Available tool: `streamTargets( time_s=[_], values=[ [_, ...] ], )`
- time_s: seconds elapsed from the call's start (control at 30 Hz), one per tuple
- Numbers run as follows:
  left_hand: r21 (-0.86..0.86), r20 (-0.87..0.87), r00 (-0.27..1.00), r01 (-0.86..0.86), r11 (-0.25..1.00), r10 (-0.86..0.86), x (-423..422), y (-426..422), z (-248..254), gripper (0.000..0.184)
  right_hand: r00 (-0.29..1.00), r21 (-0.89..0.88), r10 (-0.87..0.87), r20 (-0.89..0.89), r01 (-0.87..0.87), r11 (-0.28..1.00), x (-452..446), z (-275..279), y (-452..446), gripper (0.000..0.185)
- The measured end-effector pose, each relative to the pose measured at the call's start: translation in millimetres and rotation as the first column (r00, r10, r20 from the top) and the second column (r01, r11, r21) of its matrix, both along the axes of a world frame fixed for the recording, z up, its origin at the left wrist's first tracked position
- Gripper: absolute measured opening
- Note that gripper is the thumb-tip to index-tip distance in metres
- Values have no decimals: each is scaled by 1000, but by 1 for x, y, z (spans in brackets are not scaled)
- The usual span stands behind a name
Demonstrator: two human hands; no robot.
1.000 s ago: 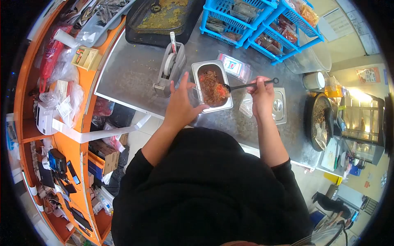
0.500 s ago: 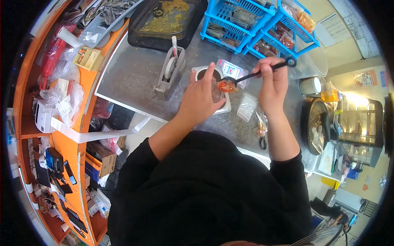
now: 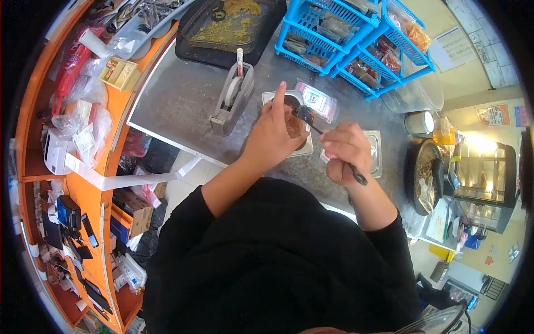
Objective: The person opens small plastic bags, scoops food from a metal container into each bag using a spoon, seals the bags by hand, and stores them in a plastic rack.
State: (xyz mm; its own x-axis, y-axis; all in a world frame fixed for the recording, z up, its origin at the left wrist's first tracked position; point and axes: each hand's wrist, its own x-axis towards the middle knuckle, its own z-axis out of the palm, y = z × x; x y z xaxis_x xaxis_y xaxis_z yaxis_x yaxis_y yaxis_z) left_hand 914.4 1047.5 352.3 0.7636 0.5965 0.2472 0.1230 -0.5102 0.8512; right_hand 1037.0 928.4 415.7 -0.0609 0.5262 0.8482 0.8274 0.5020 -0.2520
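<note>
My left hand (image 3: 272, 133) holds a small clear plastic bag (image 3: 295, 127), its thumb and fingers spreading the bag's mouth. Beneath the bag sits a metal container (image 3: 306, 149) with something dark inside, partly covered by this hand. My right hand (image 3: 349, 151) is wrapped around the handle of a black spoon (image 3: 315, 128). The spoon's bowl is tipped at the bag's mouth, beside the left fingers; what is in it is hard to make out. Just right of the right hand is another metal container (image 3: 376, 161), partly hidden by that hand.
A grey tape dispenser (image 3: 228, 114) stands to the left, with a dark tray (image 3: 186, 53) behind it. Blue baskets (image 3: 334, 61) of packets rise at the back. A printed packet (image 3: 318, 101) lies behind the container. At the right are a round black pan (image 3: 414, 178) and a white tub (image 3: 419, 122).
My right hand has moved down and left and turned the spoon over. The red food seen on it before no longer shows. My left hand has stayed nearly still.
</note>
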Motion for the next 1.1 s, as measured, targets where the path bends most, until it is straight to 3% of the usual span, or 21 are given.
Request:
streamTargets(
  time_s=[0.1, 0.43, 0.47, 0.53, 0.63, 0.73, 0.77, 0.8, 0.83, 0.9, 1.0, 1.03, 1.1],
  values=[
    [-64, -27, 1000, 6, 998, -8, -1, 0, 4, 109, 999, -13, 11, 37, -10, 1000, 0, 2, -6, 33],
    [-37, 10, 1000, -7, 999, 7, -1, -1, 3, 108, 998, 43, 59, 1, -59, 997, 5, -8, -15, 9],
    [-37, 1, 1000, -14, 999, 14, -2, -2, 2, 108, 976, 96, -9, -218, 31, 995, 4, -15, -14, 10],
    [-39, 6, 1000, -24, 999, 24, -2, -2, 0, 108, 778, 139, -100, -620, 235, 962, 2, -33, -9, 16],
    [-42, 35, 999, -39, 998, 40, -4, 1, 0, 107, 400, 109, 0, -916, 249, 962, 23, -40, -12, 12],
    [-41, 46, 995, -81, 996, 83, -9, 2, 3, 107, 398, -17, -131, -908, 276, 961, 26, -62, -16, 11],
    [-39, 46, 994, -98, 994, 100, -9, 3, 5, 106, 466, -165, -288, -837, 287, 944, 24, -72, -20, 8],
    [-33, 60, 993, -103, 994, 105, -10, 3, 7, 107, 586, -287, -330, -740, 168, 943, 22, -77, -21, 9],
    [-26, 74, 991, -109, 994, 110, -10, 3, 9, 107, 700, -416, -338, -629, 63, 907, 20, -80, -22, 12],
    [-15, 67, 990, -124, 992, 125, -11, 2, 14, 107, 876, -562, -316, -365, 64, 825, 5, -74, -24, 18],
    [-24, 50, 991, -122, 992, 124, -7, -8, 27, 109, 691, -524, -390, -609, 20, 852, -17, -67, -15, 20],
    [-39, 71, 991, -108, 993, 111, -6, -12, 31, 110, 688, -517, -424, -589, 82, 852, -25, -54, -10, 19],
    [-23, 175, 980, -93, 995, 96, -2, -18, 34, 108, 578, -581, -475, -664, 2, 814, -24, -53, -13, 19]
  ],
)
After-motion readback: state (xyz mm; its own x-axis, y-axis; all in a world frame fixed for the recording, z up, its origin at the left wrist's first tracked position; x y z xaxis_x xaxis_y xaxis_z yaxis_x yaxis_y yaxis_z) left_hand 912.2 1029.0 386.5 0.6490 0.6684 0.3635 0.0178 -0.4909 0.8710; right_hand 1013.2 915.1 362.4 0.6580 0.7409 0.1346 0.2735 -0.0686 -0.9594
